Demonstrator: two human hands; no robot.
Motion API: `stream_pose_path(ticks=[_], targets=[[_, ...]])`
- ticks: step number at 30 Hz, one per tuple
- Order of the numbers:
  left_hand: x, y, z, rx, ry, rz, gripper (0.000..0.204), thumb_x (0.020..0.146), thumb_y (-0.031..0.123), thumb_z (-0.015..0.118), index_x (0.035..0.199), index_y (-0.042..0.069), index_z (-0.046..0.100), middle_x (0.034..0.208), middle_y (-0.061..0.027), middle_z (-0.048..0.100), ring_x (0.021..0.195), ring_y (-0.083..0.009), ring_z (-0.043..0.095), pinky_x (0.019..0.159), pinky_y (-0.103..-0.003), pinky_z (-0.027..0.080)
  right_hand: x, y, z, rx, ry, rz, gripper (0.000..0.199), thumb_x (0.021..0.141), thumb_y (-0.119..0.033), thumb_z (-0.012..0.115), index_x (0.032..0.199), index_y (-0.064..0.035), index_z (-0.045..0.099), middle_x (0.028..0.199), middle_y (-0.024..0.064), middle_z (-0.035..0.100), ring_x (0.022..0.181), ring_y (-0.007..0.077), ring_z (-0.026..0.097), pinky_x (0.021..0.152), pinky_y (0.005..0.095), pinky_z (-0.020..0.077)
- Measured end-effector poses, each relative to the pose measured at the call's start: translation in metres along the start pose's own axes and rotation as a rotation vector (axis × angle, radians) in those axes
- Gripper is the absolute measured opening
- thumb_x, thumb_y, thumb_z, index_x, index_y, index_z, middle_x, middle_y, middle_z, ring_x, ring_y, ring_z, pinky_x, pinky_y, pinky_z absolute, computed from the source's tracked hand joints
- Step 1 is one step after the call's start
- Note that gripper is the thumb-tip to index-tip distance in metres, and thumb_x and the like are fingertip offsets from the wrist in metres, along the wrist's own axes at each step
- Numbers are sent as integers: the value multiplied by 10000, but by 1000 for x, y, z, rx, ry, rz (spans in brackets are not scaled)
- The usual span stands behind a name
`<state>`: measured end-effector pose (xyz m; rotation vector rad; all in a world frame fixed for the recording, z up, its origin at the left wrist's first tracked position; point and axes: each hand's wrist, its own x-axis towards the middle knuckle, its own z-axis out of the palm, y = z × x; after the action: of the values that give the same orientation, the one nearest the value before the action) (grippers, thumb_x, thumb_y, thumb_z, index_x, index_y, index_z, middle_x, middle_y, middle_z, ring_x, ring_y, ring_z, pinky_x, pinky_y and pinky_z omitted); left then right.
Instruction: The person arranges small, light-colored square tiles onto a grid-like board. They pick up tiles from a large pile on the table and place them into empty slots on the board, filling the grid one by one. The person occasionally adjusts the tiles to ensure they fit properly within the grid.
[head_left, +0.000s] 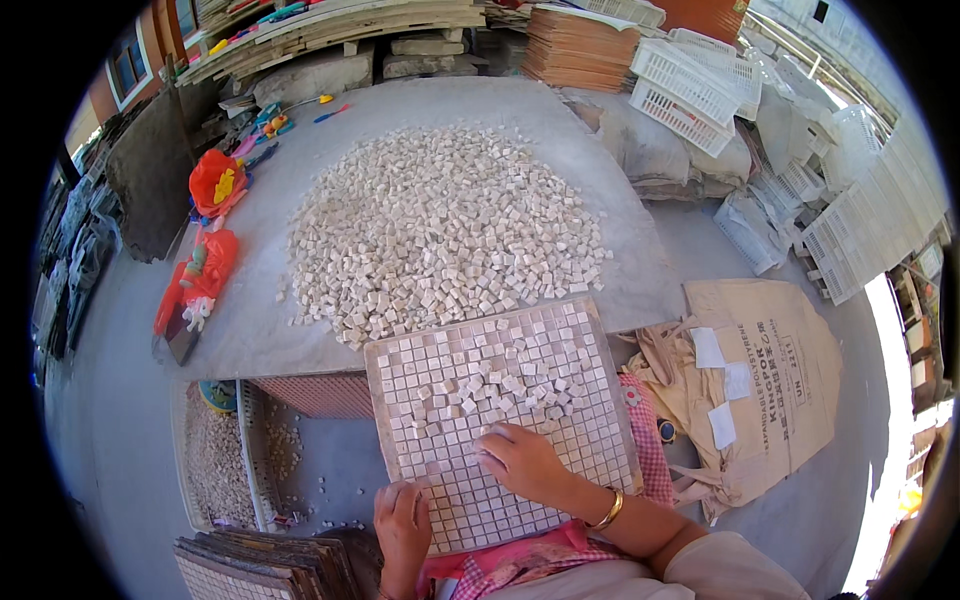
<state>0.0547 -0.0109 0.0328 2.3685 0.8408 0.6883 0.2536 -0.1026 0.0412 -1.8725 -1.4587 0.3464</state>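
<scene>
A square grid board (600, 350) leans across my lap, its near edge at my body. Small pale stone cubes sit in rows in its cells, and a loose scatter of stone cubes (510, 385) lies on top across its upper middle. My left hand (402, 525) is at the board's lower left edge, fingers bent over the rim. My right hand (528, 464), with a gold bangle on the wrist, is over the middle of the board just below the loose cubes. Its fingers are curled down with the tips together; what is between them is hidden.
A large heap of stone cubes (440, 220) covers the grey table (660, 275) beyond the board. Red plastic bags (205, 265) with toys lie at its left. Below left are a crate of chips (215, 470) and stacked boards (250, 560). A tan sack (770, 370) lies right.
</scene>
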Motion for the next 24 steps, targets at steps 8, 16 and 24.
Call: stream_pose_path(ticks=[8,16,24], targets=[[41,26,35,-16,-26,148,152,766,30,624,916,17,603,880,-121,579,814,-310,547,722,-403,455,-29,44,-55,-8,228,236,136,783,-133,643,881,-51,597,832,110,613,764,300,605,669,384,493],[70,38,65,19,-92,177,176,767,43,632,938,22,600,879,-125,578,832,-315,551,734,-405,462,-31,47,-55,-105,148,170,199,761,-121,655,939,-62,586,899,98,571,825,293,586,690,390,489],[75,44,67,23,-108,201,111,763,31,622,872,25,597,864,-109,573,810,-308,540,719,-403,454,-35,47,-59,-92,114,168,201,756,-118,662,940,-60,605,917,105,567,834,285,585,706,381,486]])
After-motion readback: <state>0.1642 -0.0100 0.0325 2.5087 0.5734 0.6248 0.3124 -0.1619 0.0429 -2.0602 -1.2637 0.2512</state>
